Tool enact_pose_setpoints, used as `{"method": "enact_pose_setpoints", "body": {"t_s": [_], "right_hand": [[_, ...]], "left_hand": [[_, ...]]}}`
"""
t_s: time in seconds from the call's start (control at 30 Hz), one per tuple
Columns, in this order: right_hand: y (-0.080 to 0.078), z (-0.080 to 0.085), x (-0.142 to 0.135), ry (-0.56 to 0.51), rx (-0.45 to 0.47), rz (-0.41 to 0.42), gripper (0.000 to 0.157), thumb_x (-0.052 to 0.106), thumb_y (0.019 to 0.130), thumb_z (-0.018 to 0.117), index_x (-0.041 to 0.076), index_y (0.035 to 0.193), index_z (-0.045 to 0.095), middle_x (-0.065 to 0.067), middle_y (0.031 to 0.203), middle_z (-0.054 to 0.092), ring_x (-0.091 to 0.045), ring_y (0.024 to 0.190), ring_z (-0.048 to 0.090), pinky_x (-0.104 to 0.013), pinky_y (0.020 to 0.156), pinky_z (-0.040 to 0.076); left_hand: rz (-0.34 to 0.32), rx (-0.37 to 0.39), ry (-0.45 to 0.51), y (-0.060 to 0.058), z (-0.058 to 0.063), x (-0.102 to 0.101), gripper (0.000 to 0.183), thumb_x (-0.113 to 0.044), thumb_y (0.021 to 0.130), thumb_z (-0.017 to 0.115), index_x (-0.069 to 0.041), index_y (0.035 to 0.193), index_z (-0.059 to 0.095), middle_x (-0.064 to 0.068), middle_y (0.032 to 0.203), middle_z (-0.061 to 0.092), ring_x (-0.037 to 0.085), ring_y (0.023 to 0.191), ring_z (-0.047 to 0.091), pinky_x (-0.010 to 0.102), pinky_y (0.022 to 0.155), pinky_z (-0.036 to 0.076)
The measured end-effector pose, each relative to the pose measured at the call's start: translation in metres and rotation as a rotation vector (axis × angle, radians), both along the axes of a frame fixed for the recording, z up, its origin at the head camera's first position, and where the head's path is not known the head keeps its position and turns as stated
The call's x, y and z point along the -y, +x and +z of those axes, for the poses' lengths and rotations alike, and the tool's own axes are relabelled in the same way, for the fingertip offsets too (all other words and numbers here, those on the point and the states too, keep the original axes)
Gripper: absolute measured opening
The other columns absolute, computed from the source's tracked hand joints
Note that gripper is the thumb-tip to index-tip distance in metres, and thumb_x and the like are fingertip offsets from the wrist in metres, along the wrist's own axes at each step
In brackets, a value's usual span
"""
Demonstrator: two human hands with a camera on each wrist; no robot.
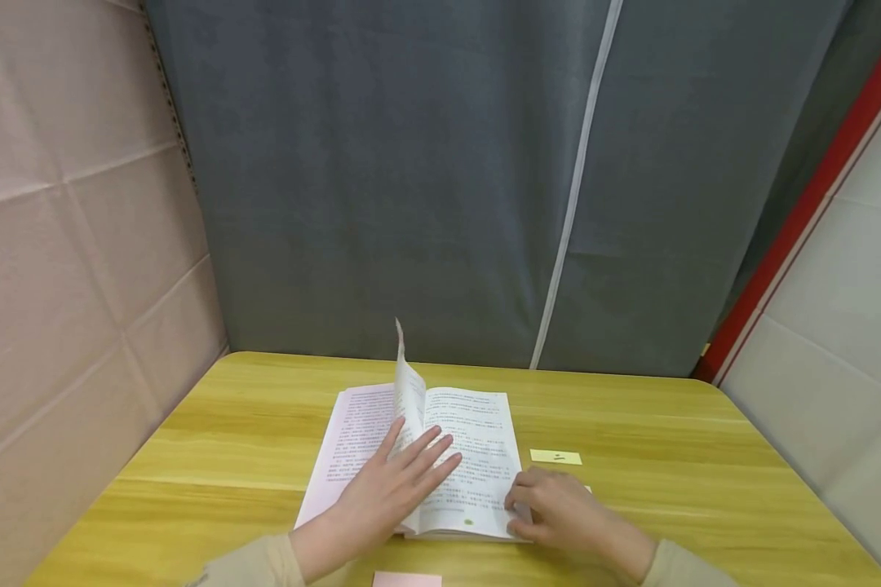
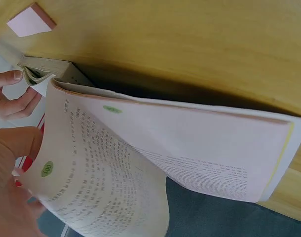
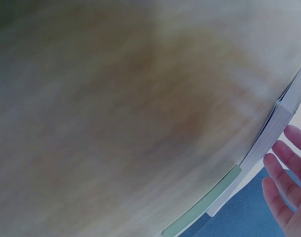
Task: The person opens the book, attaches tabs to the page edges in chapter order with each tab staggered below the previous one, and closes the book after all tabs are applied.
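Observation:
An open book [image 1: 477, 424] with printed pages lies on the wooden table. One leaf [image 1: 409, 391] stands raised near its middle, curving toward the left; the left wrist view shows this leaf [image 2: 106, 182] bent, a green page mark near its corner. My left hand [image 1: 392, 489] is against the leaf, fingers spread and fairly straight. At the book's lower right edge is my right hand [image 1: 561, 509], thumb and fingers apart around the page corner. Relaxed, separated fingers [image 3: 283, 173] touch the book's side in the right wrist view. Whether they grip any page is unclear.
A yellow paper slip [image 1: 555, 456] with dark marks lies right of the book. Near the front edge is a pink notepad [image 1: 407, 580]. A pale green strip [image 3: 202, 202] runs beside the book. A grey curtain [image 1: 411, 187] hangs behind the table [image 1: 213, 456].

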State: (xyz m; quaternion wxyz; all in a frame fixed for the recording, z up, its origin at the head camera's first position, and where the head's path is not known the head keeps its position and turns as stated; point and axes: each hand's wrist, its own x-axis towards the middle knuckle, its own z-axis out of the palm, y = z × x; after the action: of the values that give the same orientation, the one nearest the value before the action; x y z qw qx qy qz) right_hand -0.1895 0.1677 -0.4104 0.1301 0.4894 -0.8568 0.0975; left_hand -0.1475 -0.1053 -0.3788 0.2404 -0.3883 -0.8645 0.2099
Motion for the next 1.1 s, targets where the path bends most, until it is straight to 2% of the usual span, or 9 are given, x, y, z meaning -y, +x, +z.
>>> {"method": "enact_pose_setpoints", "body": {"t_s": [0.03,0.17,0.33,0.43,0.53,0.67,0.73,0.8,1.1], "right_hand": [[0.0,0.0,0.0,0.003,0.004,-0.004,0.015,0.032,0.075,0.065,0.019,0.081,0.065,0.013,0.08,0.052,-0.001,0.067,0.043,-0.019,0.054,0.038],[0.002,0.001,0.0,0.022,0.02,-0.025,0.017,0.034,0.075,0.064,0.019,0.083,0.065,0.013,0.082,0.052,-0.002,0.069,0.044,-0.021,0.056,0.039],[0.004,0.001,-0.001,0.032,0.032,-0.04,0.022,0.039,0.074,0.065,0.019,0.085,0.066,0.012,0.084,0.052,-0.003,0.071,0.045,-0.021,0.057,0.038],[0.004,0.0,-0.001,0.031,0.024,-0.036,0.024,0.041,0.074,0.065,0.02,0.085,0.065,0.013,0.085,0.052,-0.003,0.073,0.045,-0.021,0.057,0.038],[0.003,0.0,-0.001,0.033,0.016,-0.035,0.025,0.042,0.074,0.064,0.02,0.084,0.065,0.013,0.085,0.052,-0.004,0.075,0.045,-0.022,0.056,0.038],[0.003,0.0,-0.001,0.039,0.015,-0.042,0.026,0.044,0.075,0.064,0.02,0.084,0.065,0.013,0.085,0.052,-0.004,0.076,0.046,-0.022,0.057,0.039],[0.003,0.001,-0.001,0.04,0.018,-0.045,0.026,0.044,0.075,0.063,0.02,0.084,0.065,0.013,0.085,0.052,-0.004,0.076,0.047,-0.023,0.057,0.039],[0.004,0.001,-0.001,0.039,0.025,-0.051,0.026,0.044,0.075,0.063,0.02,0.084,0.065,0.013,0.085,0.052,-0.004,0.075,0.047,-0.023,0.058,0.039],[0.005,0.001,-0.001,0.034,0.022,-0.069,0.027,0.045,0.075,0.063,0.02,0.085,0.066,0.013,0.085,0.053,-0.004,0.076,0.048,-0.025,0.06,0.042]], "left_hand": [[0.017,-0.002,-0.01,0.0,-0.001,0.001,0.101,-0.043,0.056,0.075,-0.015,0.139,0.024,0.008,0.14,0.026,0.026,0.129,0.017,0.056,0.097,0.007],[0.076,-0.006,-0.03,-0.001,-0.003,0.005,0.086,-0.032,0.063,0.072,-0.016,0.136,0.03,0.006,0.135,0.036,0.026,0.125,0.027,0.06,0.095,0.008],[0.12,0.012,-0.011,-0.002,-0.005,0.007,0.074,-0.028,0.062,0.072,-0.017,0.129,0.043,0.005,0.124,0.047,0.025,0.117,0.039,0.059,0.095,0.011],[0.13,0.066,0.035,-0.003,-0.007,0.005,0.064,-0.025,0.063,0.07,-0.017,0.123,0.049,0.005,0.117,0.051,0.024,0.11,0.045,0.056,0.095,0.017],[0.114,0.147,0.136,-0.004,-0.009,0.001,0.052,-0.022,0.065,0.066,-0.016,0.116,0.054,0.004,0.107,0.055,0.023,0.1,0.051,0.053,0.091,0.027],[0.081,0.244,0.23,-0.006,-0.013,-0.005,0.037,-0.037,0.075,0.06,-0.015,0.105,0.057,-0.001,0.089,0.056,0.016,0.078,0.053,0.036,0.07,0.043],[0.075,0.274,0.241,-0.007,-0.015,-0.009,0.043,-0.05,0.076,0.056,-0.016,0.103,0.058,-0.003,0.084,0.054,0.014,0.07,0.05,0.027,0.056,0.04],[0.072,0.295,0.243,-0.007,-0.016,-0.012,0.05,-0.058,0.075,0.053,-0.016,0.102,0.058,-0.004,0.083,0.052,0.012,0.068,0.047,0.023,0.05,0.034],[0.041,0.301,0.293,-0.012,-0.019,-0.012,0.058,-0.061,0.067,0.059,-0.016,0.103,0.057,-0.003,0.091,0.052,0.012,0.073,0.047,0.021,0.048,0.034]]}}
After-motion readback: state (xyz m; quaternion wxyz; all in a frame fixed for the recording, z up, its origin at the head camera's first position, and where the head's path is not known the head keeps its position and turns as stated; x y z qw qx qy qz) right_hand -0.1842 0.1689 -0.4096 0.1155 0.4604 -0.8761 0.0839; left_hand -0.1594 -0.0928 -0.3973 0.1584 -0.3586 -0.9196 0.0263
